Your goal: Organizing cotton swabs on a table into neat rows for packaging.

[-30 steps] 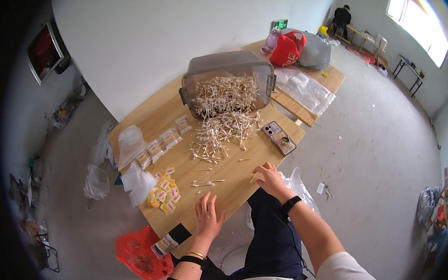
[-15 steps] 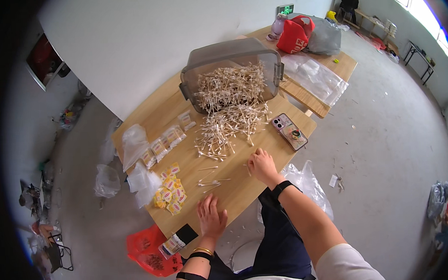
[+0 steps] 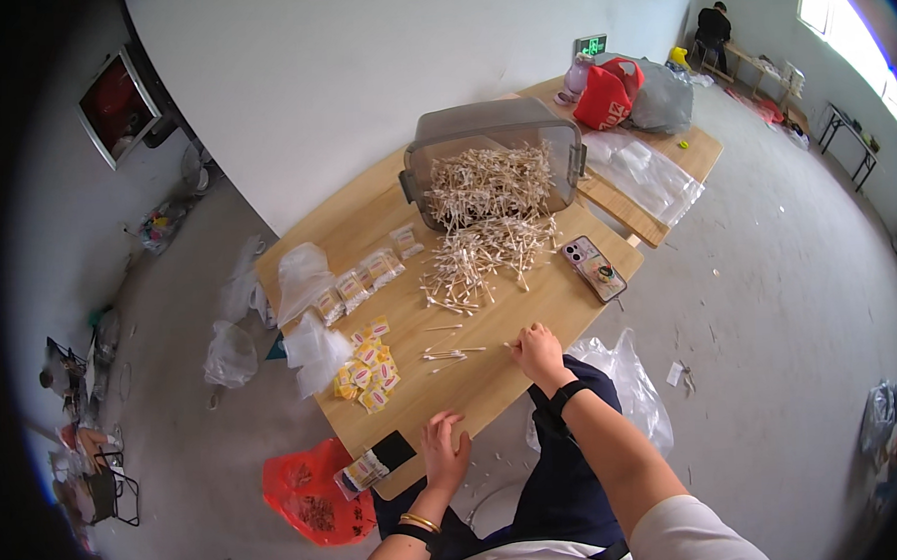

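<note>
My right hand [image 3: 539, 354] is closed in a pinch at the table's near right edge. A pale tip of a cotton swab [image 3: 508, 344] shows at its fingertips. At the near edge, my left hand [image 3: 444, 450] has its fingers loosely bent and apart from the thumb, holding nothing. Between the hands and the heap lie several loose cotton swabs [image 3: 450, 355]. The large heap of cotton swabs [image 3: 492, 243] spills from a grey translucent bin [image 3: 492, 123] tipped on its side. Small yellow-and-white packets [image 3: 370, 368] are piled left of the loose swabs.
Filled clear packs [image 3: 368, 273] line the table's left, beside clear plastic bags [image 3: 303, 276]. A phone [image 3: 595, 270] lies at right. A pack with a black flap [image 3: 372, 467] sits at the near left corner, above a red bag [image 3: 318, 501]. A person [image 3: 713, 33] sits far off.
The view has shifted, so the table appears farther right. Both hands have drawn back slightly toward the near edge; the right one stays pinched.
</note>
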A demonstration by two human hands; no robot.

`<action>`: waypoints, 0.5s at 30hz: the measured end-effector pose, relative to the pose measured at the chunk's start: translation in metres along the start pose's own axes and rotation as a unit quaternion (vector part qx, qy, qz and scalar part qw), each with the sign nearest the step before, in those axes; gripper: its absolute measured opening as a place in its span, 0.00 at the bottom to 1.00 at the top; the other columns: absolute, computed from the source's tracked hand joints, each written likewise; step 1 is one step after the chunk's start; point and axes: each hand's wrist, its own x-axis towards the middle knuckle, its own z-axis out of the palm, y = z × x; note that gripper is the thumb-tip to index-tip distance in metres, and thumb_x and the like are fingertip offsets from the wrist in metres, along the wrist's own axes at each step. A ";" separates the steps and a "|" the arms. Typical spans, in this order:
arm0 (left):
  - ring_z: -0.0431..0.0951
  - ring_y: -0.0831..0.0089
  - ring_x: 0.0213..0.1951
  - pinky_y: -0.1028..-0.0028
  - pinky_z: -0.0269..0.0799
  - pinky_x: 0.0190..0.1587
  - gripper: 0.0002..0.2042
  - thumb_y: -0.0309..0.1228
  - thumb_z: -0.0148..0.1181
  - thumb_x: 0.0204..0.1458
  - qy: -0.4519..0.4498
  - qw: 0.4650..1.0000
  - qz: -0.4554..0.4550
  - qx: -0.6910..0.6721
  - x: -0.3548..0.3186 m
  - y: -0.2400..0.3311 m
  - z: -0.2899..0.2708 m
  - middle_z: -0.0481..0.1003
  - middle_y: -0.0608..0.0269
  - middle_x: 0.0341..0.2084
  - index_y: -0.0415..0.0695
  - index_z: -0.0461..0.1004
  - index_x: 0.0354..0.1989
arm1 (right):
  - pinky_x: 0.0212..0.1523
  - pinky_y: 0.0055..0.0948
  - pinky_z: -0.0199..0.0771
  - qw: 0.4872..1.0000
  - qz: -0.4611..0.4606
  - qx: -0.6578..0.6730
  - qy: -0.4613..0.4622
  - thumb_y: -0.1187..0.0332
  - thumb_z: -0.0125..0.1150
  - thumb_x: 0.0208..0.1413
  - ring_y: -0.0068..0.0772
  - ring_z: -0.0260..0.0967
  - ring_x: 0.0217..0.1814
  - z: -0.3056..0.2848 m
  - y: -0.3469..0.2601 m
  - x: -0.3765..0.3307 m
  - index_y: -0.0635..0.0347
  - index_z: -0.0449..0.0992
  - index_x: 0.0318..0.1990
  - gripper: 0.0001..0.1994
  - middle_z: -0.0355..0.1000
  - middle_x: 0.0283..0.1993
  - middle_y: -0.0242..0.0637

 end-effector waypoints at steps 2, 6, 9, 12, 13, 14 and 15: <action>0.69 0.51 0.56 0.55 0.63 0.59 0.15 0.28 0.60 0.51 0.006 1.000 0.001 -0.010 -0.006 -0.002 -0.005 0.69 0.53 0.52 0.46 0.73 0.49 | 0.45 0.41 0.77 1.000 -0.002 -0.008 -0.027 0.65 0.65 0.46 0.48 0.75 0.44 0.001 -0.001 0.000 0.56 0.81 0.31 0.07 0.76 0.38 0.44; 0.70 0.54 0.59 0.58 0.64 0.61 0.14 0.30 0.56 0.58 -0.084 0.983 -0.088 -0.138 -0.008 -0.005 -0.016 0.72 0.53 0.53 0.43 0.72 0.52 | 0.40 0.41 0.77 0.991 0.028 0.048 -0.123 0.63 0.66 0.45 0.47 0.76 0.39 -0.012 -0.018 -0.016 0.57 0.82 0.29 0.08 0.77 0.33 0.45; 0.72 0.59 0.59 0.61 0.64 0.63 0.18 0.40 0.50 0.64 -0.045 0.854 -0.311 -0.415 -0.016 -0.019 -0.013 0.74 0.57 0.54 0.43 0.72 0.56 | 0.38 0.43 0.77 0.964 -0.053 0.143 -0.217 0.64 0.65 0.45 0.49 0.77 0.36 -0.023 -0.076 -0.047 0.58 0.82 0.30 0.09 0.77 0.32 0.47; 0.75 0.64 0.57 0.64 0.64 0.64 0.25 0.49 0.44 0.65 -0.058 0.592 -0.431 -0.678 -0.016 -0.014 -0.028 0.75 0.59 0.55 0.43 0.70 0.60 | 0.40 0.43 0.77 0.933 -0.176 0.188 -0.254 0.66 0.65 0.47 0.51 0.77 0.40 -0.027 -0.125 -0.100 0.60 0.82 0.33 0.09 0.77 0.35 0.48; 0.79 0.62 0.49 0.61 0.69 0.58 0.29 0.53 0.32 0.67 -0.039 0.588 -0.432 -0.683 -0.019 -0.015 -0.029 0.78 0.54 0.48 0.42 0.74 0.52 | 0.41 0.43 0.77 0.932 -0.209 0.177 -0.238 0.68 0.64 0.49 0.51 0.76 0.41 -0.026 -0.136 -0.115 0.60 0.82 0.34 0.08 0.77 0.36 0.48; 0.80 0.64 0.42 0.63 0.72 0.54 0.25 0.49 0.38 0.67 -0.071 0.572 -0.373 -0.727 -0.038 -0.045 -0.030 0.80 0.57 0.39 0.42 0.77 0.45 | 0.42 0.43 0.76 0.926 -0.250 0.173 -0.225 0.70 0.63 0.50 0.51 0.76 0.42 -0.025 -0.149 -0.127 0.60 0.81 0.35 0.07 0.77 0.37 0.49; 0.79 0.66 0.39 0.65 0.73 0.50 0.22 0.47 0.42 0.66 -0.048 0.592 -0.414 -0.690 -0.048 -0.052 -0.030 0.80 0.59 0.34 0.42 0.77 0.42 | 0.42 0.42 0.76 0.920 -0.248 0.204 -0.227 0.71 0.63 0.50 0.50 0.76 0.42 -0.026 -0.155 -0.133 0.60 0.81 0.35 0.06 0.76 0.38 0.48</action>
